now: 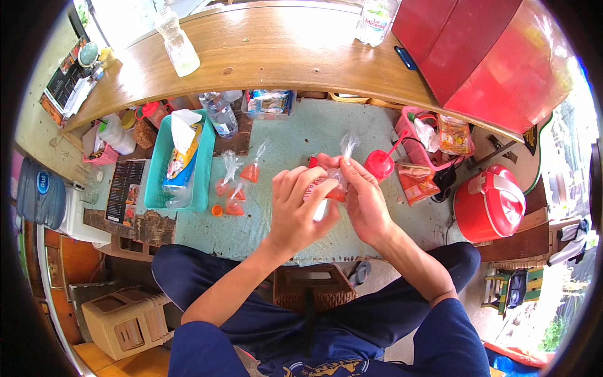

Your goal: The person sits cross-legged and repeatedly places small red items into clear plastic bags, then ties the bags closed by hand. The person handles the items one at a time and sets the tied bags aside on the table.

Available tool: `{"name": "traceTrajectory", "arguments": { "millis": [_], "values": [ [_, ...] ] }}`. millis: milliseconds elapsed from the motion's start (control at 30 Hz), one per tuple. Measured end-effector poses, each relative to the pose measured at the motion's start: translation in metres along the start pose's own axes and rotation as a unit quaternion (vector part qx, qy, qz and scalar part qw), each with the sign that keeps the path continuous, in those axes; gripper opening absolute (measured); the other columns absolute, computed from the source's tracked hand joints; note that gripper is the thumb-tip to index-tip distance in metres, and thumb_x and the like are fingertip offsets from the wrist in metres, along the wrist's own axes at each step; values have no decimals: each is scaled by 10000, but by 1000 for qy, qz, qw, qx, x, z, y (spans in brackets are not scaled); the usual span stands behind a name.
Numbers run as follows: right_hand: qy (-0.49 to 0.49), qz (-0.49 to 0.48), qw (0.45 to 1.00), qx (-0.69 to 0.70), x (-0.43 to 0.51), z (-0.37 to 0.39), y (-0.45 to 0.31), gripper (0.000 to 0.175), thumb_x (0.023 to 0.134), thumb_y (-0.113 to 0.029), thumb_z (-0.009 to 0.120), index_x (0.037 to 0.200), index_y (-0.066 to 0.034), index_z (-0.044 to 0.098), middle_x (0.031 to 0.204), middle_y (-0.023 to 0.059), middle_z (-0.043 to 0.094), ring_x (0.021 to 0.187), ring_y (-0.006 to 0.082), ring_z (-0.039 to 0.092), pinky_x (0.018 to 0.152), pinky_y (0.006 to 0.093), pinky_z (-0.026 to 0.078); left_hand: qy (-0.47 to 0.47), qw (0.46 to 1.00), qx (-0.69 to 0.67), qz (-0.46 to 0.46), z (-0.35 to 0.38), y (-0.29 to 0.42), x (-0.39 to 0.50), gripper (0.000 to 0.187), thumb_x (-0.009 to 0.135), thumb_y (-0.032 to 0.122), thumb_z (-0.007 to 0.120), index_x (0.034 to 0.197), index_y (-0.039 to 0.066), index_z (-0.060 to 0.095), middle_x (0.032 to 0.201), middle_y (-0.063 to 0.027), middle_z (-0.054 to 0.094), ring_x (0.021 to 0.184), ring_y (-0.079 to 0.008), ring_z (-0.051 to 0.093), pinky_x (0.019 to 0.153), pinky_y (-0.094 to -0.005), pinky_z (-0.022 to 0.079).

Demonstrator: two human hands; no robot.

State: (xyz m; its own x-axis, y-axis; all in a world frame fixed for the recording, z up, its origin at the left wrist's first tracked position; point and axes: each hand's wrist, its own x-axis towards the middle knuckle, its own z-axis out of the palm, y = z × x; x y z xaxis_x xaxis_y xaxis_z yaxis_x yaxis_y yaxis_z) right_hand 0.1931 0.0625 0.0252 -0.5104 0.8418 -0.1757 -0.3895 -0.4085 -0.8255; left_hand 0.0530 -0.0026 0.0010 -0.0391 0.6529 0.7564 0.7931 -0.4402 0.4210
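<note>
Above the light-green tabletop (264, 235), my right hand (365, 200) pinches the twisted neck of a small clear plastic bag (337, 192) holding orange-red sauce. My left hand (297, 202) is at the bag's left side, fingers curled and thumb apart; whether it grips the bag is unclear. A white and red packet or container with writing is partly hidden behind my left fingers. Several knotted sauce bags (234, 205) lie left of my hands, near a small orange cap (216, 210). Just right of my right hand stands a red-lidded container (379, 165) with a pink handle sticking out.
A teal basket (206, 174) with packets stands at the left, beside a plastic bottle (221, 118). At the right are a pink basket (406, 123), orange packets (417, 184) and a red cooler jug (490, 202). A raised wooden counter (282, 56) crosses the far side.
</note>
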Motion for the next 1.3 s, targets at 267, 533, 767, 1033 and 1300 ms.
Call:
{"name": "traceTrajectory", "arguments": {
  "millis": [267, 533, 767, 1033, 1300],
  "values": [
    [9, -20, 999, -44, -3, 5, 2, 305, 1062, -266, 531, 1180, -39, 696, 1252, 61, 684, 1134, 138, 583, 1022, 332, 431, 17, 1000, 9, 5, 4, -1, -2, 535, 670, 127, 796, 1159, 82, 583, 1139, -92, 602, 1028, -326, 575, 928, -460, 405],
    [22, -51, 996, -73, -2, 2, 0, 295, 1061, -255, 530, 1159, -25, 687, 1178, 99, 721, 1031, 162, 653, 928, 338, 494, -109, 737, -512, -427, 0, 6, -3, 299, 951, 246, 558, 1136, 15, 599, 950, -82, 682, 840, -180, 641, 784, -323, 488],
    [38, -65, 994, -75, 2, 1, -1, 315, 1069, -266, 519, 1188, -6, 650, 1096, 109, 734, 914, 158, 697, 799, 311, 581, -127, 685, -550, -461, 8, -1, -7, 266, 988, 217, 563, 1142, 3, 603, 972, -51, 650, 886, -135, 604, 814, -294, 479],
    [63, -84, 991, -85, 1, 2, 0, 337, 1070, -299, 520, 1203, 1, 596, 985, 109, 727, 875, 162, 699, 718, 328, 629, 17, 995, -94, -22, 8, 8, -2, 465, 809, 108, 748, 1218, 41, 538, 1155, -134, 573, 1067, -293, 558, 925, -419, 446],
    [62, -132, 987, -63, -1, 6, 7, 287, 1073, -264, 519, 1171, 5, 544, 1010, 143, 729, 905, 176, 702, 802, 327, 605, -27, 1000, 6, 3, 5, 12, -5, 574, 679, 127, 805, 1191, 69, 553, 1171, -130, 587, 1059, -332, 576, 911, -453, 432]
  ]
}}
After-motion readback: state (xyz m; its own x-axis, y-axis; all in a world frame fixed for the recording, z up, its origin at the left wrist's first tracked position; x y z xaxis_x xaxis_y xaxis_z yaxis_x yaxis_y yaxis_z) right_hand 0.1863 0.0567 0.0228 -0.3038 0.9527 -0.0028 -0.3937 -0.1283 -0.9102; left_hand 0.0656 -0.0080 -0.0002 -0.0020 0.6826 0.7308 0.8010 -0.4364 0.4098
